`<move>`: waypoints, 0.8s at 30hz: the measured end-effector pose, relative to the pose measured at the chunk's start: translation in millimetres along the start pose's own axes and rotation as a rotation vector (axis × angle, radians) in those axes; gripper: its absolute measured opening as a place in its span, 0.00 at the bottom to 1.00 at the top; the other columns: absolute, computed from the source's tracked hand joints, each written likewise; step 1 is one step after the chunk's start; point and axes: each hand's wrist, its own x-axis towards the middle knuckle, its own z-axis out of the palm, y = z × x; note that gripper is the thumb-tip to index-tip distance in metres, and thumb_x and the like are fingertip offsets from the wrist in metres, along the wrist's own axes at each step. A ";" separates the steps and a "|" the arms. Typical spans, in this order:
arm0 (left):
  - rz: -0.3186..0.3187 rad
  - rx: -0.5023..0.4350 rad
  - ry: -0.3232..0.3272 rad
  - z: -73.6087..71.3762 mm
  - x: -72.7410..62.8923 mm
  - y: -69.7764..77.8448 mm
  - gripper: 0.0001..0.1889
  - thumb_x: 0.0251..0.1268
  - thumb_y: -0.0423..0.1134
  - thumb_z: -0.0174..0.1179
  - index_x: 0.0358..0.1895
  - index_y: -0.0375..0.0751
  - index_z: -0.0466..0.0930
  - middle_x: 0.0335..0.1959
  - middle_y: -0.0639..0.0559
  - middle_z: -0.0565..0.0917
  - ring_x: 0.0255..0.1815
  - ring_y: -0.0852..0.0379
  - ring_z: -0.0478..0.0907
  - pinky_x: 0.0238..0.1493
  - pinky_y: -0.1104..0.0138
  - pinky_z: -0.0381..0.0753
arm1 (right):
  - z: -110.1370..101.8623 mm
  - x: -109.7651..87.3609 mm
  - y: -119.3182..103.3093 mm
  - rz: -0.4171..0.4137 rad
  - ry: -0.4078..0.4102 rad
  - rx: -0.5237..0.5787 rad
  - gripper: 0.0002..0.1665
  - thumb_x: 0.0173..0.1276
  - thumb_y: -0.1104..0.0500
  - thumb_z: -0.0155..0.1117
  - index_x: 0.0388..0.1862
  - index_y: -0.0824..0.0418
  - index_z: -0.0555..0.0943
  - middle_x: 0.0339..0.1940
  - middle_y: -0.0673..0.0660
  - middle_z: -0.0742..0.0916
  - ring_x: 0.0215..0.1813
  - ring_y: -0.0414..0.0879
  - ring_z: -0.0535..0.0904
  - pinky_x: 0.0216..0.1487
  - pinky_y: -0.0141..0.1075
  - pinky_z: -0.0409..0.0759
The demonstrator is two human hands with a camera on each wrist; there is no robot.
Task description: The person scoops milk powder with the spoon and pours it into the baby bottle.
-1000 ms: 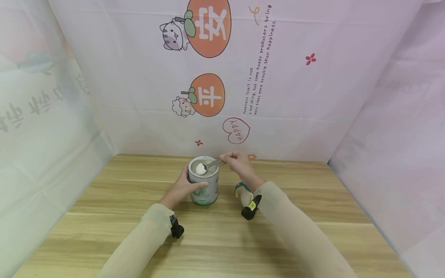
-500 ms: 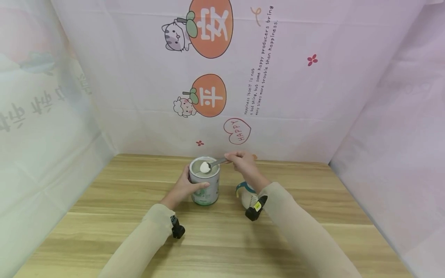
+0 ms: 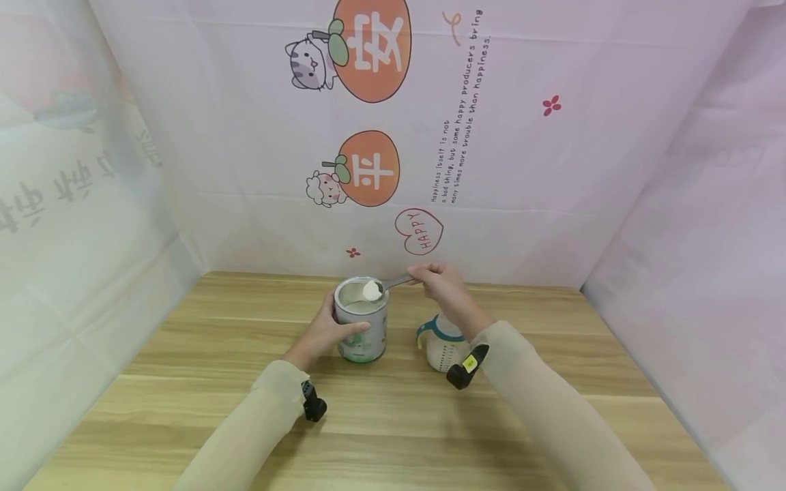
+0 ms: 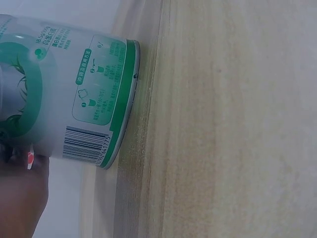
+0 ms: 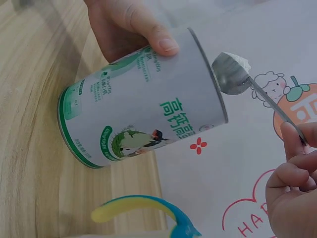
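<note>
A white-and-green powder can point(image 3: 368, 341) stands upright and uncovered on the wooden table. My left hand point(image 3: 327, 330) grips its left side, thumb across the front. Between thumb and fingers, my right hand point(image 3: 447, 290) pinches the handle of a metal spoon point(image 5: 232, 75). White powder point(image 3: 372, 291) is heaped in the spoon's bowl, which is held level over the can's right rim. Pale powder also shows inside the can. Below my right wrist stands a handled baby bottle point(image 3: 443, 354), partly hidden by the hand and forearm; its blue-and-yellow handle point(image 5: 141, 203) shows in the right wrist view.
Wood-grain tabletop point(image 3: 368, 443) stretches around the can and bottle. Close behind them rises a printed cloth backdrop point(image 3: 510, 232), with pale cloth walls at left and right. Each wrist wears a small black camera.
My right hand has moved to the right, bringing the loaded spoon from over the can's middle to its right rim. More of the bottle shows now. The left hand keeps its place on the can.
</note>
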 end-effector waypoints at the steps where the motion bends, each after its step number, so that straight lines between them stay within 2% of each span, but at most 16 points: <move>1: 0.002 -0.003 -0.003 0.0 0.0 0.4 0.57 0.50 0.50 0.79 0.78 0.51 0.47 0.73 0.43 0.64 0.74 0.41 0.59 0.73 0.42 0.55 | -1.8 -0.8 -0.8 0.003 0.000 -0.005 0.13 0.74 0.55 0.62 0.42 0.65 0.82 0.31 0.52 0.82 0.32 0.45 0.65 0.40 0.37 0.68; 5: 0.001 -0.017 -0.011 0.1 -0.8 2.1 0.56 0.53 0.48 0.78 0.79 0.51 0.46 0.74 0.41 0.63 0.75 0.40 0.58 0.73 0.43 0.54 | -8.9 -3.8 -2.5 0.018 0.007 -0.009 0.13 0.74 0.53 0.63 0.42 0.64 0.82 0.32 0.50 0.82 0.37 0.45 0.67 0.45 0.38 0.70; 15: 0.013 -0.004 -0.003 -0.3 -0.2 -0.1 0.56 0.50 0.51 0.79 0.78 0.52 0.48 0.72 0.43 0.65 0.74 0.41 0.61 0.73 0.43 0.57 | -26.9 -10.8 0.7 0.014 0.022 -0.016 0.15 0.74 0.53 0.63 0.44 0.66 0.82 0.35 0.53 0.82 0.36 0.44 0.67 0.44 0.36 0.69; 18: 0.022 -0.002 -0.007 -0.3 1.1 -1.4 0.55 0.50 0.52 0.79 0.77 0.53 0.49 0.71 0.43 0.66 0.73 0.42 0.61 0.72 0.42 0.57 | -33.4 -12.3 3.1 0.026 0.034 -0.031 0.15 0.74 0.53 0.62 0.44 0.65 0.82 0.34 0.51 0.82 0.36 0.43 0.68 0.48 0.38 0.71; 22: 0.020 -0.011 -0.010 0.0 1.2 -1.3 0.54 0.51 0.51 0.78 0.76 0.54 0.50 0.71 0.44 0.67 0.73 0.42 0.62 0.72 0.43 0.57 | -42.0 -15.8 6.3 0.036 0.038 -0.036 0.16 0.74 0.53 0.62 0.44 0.66 0.81 0.36 0.51 0.82 0.36 0.43 0.68 0.59 0.44 0.71; 24: 0.017 -0.014 -0.012 -0.2 0.6 -0.3 0.54 0.52 0.50 0.78 0.77 0.54 0.49 0.71 0.43 0.66 0.73 0.42 0.61 0.72 0.42 0.57 | -46.7 -18.0 7.7 0.035 0.038 -0.038 0.16 0.74 0.52 0.62 0.46 0.66 0.81 0.36 0.51 0.82 0.34 0.43 0.67 0.59 0.44 0.71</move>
